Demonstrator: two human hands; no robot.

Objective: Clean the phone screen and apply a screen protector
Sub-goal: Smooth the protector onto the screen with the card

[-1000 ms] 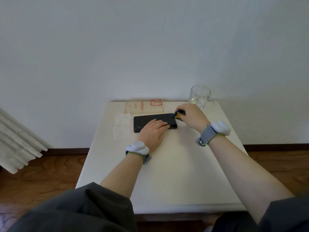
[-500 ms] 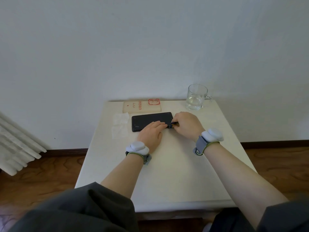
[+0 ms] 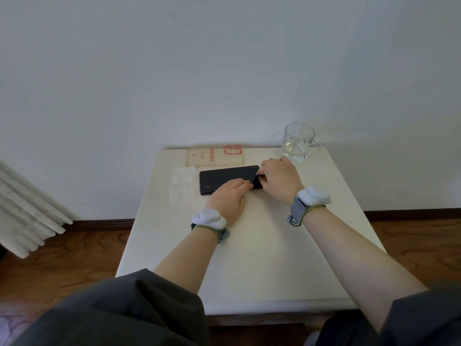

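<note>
- Head view: the left hand (image 3: 228,197) lies flat, its fingers straight and close together, with the tips pressing on the near side of the phone (image 3: 224,177).
- The right hand (image 3: 279,179) is curled at the phone's right end, fingertips pinching a dark piece (image 3: 260,176). It is too small to tell whether this is a scraper or a peel tab.
- The phone lies screen up, long side across, on the far half of the table (image 3: 262,245).
- A case (image 3: 214,156) lies just behind the phone, and two wipes (image 3: 183,174) lie just to its left. A glass (image 3: 298,141) holding some water stands at the far right corner, near the right hand.
- The step in hand looks like work on the protector at the right end, either peeling it or pressing it down.
- To do it well, the left hand should bear down enough to stop the phone sliding, but with the fingertips kept off any glass not yet covered.
- The dark piece is best drawn low and slowly in one direction, so that air is pushed out at an edge rather than trapped.
- The right knuckles should stay clear of the glass, since spilled water would spoil the clean screen.
</note>
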